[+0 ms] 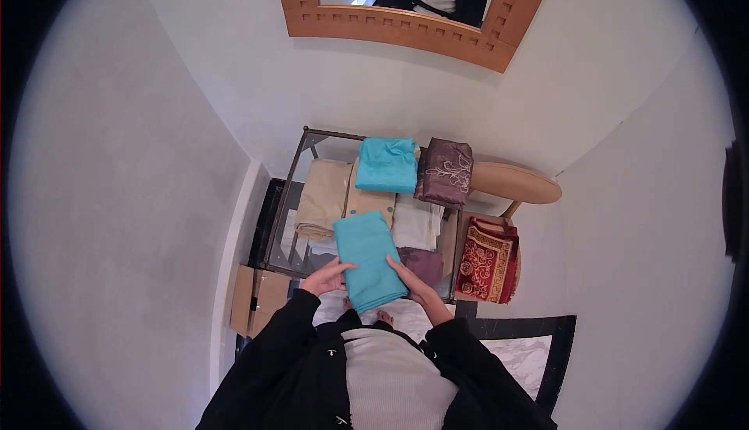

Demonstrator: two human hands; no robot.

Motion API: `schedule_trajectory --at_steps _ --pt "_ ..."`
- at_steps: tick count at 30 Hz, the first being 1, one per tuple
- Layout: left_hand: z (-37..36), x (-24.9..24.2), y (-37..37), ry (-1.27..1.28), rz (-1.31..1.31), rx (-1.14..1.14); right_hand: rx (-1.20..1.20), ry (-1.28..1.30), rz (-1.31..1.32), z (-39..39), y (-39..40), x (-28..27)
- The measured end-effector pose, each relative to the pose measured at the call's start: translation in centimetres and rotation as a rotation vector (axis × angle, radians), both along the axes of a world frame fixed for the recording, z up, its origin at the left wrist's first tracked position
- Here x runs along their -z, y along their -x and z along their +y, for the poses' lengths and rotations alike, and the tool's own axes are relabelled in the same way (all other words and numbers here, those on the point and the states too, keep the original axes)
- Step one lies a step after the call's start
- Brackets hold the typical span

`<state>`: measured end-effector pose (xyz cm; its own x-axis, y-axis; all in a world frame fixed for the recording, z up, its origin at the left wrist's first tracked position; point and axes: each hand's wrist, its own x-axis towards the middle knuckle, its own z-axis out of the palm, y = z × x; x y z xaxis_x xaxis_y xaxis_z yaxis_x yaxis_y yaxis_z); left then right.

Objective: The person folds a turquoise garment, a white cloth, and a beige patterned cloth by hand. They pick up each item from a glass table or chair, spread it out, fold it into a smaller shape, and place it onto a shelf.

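Observation:
A folded turquoise cloth (368, 262) is held up in front of me, above the near edge of a glass-topped table (287, 231). My left hand (326, 277) grips its left side, thumb on top and fingers underneath. On the right side, my right hand (413, 282) holds it the same way. Beyond it on the table lie a folded beige cloth (324, 196), another turquoise folded cloth (387, 163) and a dark purple cloth with a pale embroidered pattern (446, 171). A white folded cloth (415, 223) and a purple one (422, 265) are partly covered.
A chair (515, 182) at the table's right bears a red and gold patterned textile (489, 260). Cardboard boxes (269, 301) stand at the lower left. On the wall ahead hangs a wood-framed mirror (390, 26). Walls rise on both sides.

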<state>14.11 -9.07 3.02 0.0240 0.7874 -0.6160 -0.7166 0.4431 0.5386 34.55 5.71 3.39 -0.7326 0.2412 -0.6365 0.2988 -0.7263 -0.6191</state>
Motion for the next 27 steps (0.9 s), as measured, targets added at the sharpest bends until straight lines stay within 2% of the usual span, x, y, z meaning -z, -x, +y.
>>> schedule_trajectory --at_steps 3,6,12,15,17,20,23,27 --pt "0.1 0.9 -0.1 0.050 0.136 0.116 -0.015 -0.019 -0.045 0.3 -0.9 0.0" --pt "-0.1 0.6 0.0 -0.021 0.129 0.137 -0.011 0.042 -0.057 0.7 -1.3 0.2" --pt "-0.2 -2.8 -0.8 -0.010 -0.259 0.027 -0.155 0.213 0.011 2.1 -2.2 -0.4" --pt "-0.4 -0.7 -0.8 0.025 -0.286 0.035 -0.141 0.324 0.069 2.6 -2.9 -0.3" --pt "-0.3 0.6 -0.7 0.059 -0.179 0.052 -0.136 0.374 0.092 2.8 -3.2 -1.0" --pt "-0.1 0.8 -0.9 0.004 -0.078 0.046 -0.148 0.287 0.101 3.1 -3.5 0.2" --pt "0.4 0.5 -0.8 -0.068 0.021 0.037 -0.125 0.104 0.146 2.6 -3.5 -4.6" --pt "1.1 -1.3 -1.0 -0.163 0.089 -0.055 -0.090 -0.020 0.270 3.0 -3.3 -5.5"
